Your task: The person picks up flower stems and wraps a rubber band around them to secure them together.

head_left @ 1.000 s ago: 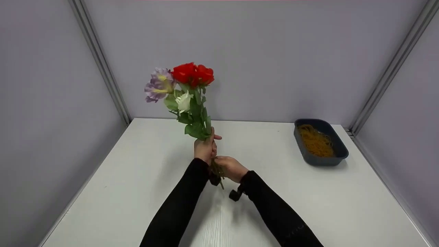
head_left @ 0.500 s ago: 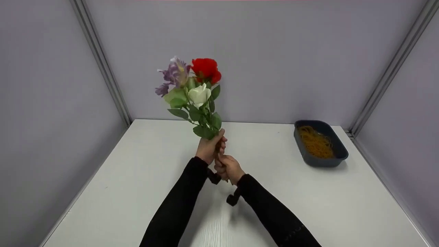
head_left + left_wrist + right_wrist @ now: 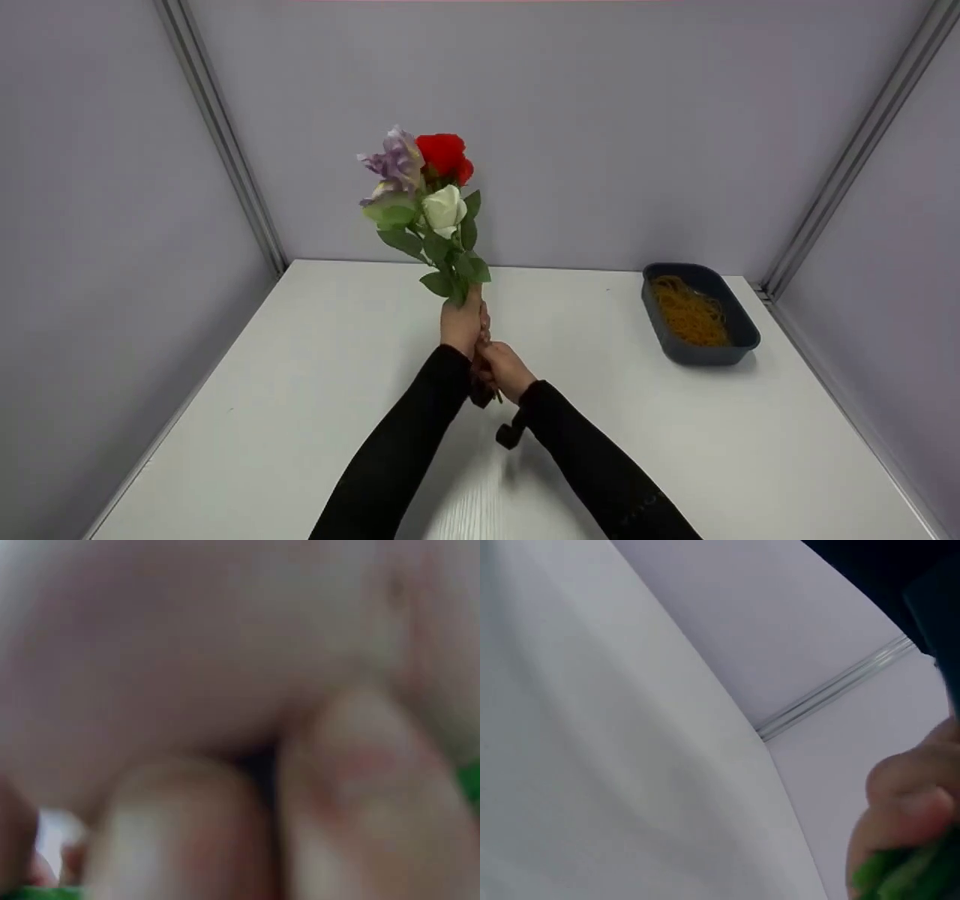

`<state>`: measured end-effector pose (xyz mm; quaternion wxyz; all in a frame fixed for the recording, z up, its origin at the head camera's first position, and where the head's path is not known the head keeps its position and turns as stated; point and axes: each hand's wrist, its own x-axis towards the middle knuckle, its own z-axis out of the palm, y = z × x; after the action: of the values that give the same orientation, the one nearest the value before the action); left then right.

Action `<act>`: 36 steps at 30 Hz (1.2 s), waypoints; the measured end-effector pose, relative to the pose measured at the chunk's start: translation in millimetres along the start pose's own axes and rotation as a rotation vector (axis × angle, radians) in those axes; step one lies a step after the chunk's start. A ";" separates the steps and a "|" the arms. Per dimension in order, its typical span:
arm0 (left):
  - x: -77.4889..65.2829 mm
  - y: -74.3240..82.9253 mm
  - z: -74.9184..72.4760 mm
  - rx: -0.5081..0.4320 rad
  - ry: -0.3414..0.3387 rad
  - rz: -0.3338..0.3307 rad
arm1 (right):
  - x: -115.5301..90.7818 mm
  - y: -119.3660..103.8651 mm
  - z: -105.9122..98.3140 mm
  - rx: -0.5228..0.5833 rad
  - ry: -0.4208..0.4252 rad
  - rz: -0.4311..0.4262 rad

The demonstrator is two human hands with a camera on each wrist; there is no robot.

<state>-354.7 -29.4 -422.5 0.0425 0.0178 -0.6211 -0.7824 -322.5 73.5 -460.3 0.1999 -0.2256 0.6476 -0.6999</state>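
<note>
A bouquet of flowers (image 3: 439,247) is held up over the table in the head view. It has a purple ruffled bloom (image 3: 403,163), red roses (image 3: 442,154), a white rose (image 3: 444,208) and green leaves. My left hand (image 3: 460,324) grips the stems just under the leaves. Close below it, my right hand (image 3: 508,371) holds the lower stems, whose ends poke out beneath. In the right wrist view, curled fingers (image 3: 911,784) close around green stems (image 3: 900,874). Blurred fingers (image 3: 382,795) fill most of the left wrist view.
A dark grey bin (image 3: 701,354) with tan rubber bands (image 3: 690,311) in it stands at the back right of the white table (image 3: 262,420). Grey panels (image 3: 600,135) wall in the back and both sides.
The bouquet has turned and stands more upright, its white rose now facing me. My right fingers have closed around the stem ends. The left hand has shifted slightly right.
</note>
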 end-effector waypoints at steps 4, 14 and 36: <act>4.4 -1.4 -0.8 0.144 0.083 0.077 | 2.1 -2.4 5.5 0.012 0.039 -0.080; 7.6 9.6 -4.6 -0.021 -0.057 0.023 | 12.6 22.7 -5.6 0.179 0.027 -0.165; -1.2 11.7 0.4 -0.247 -0.110 -0.158 | 6.5 21.2 -13.3 0.475 -0.170 0.103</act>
<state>-353.0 -31.6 -411.1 -0.0514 0.0186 -0.5182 -0.8535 -335.7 78.9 -481.8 0.3362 -0.1971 0.4564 -0.7999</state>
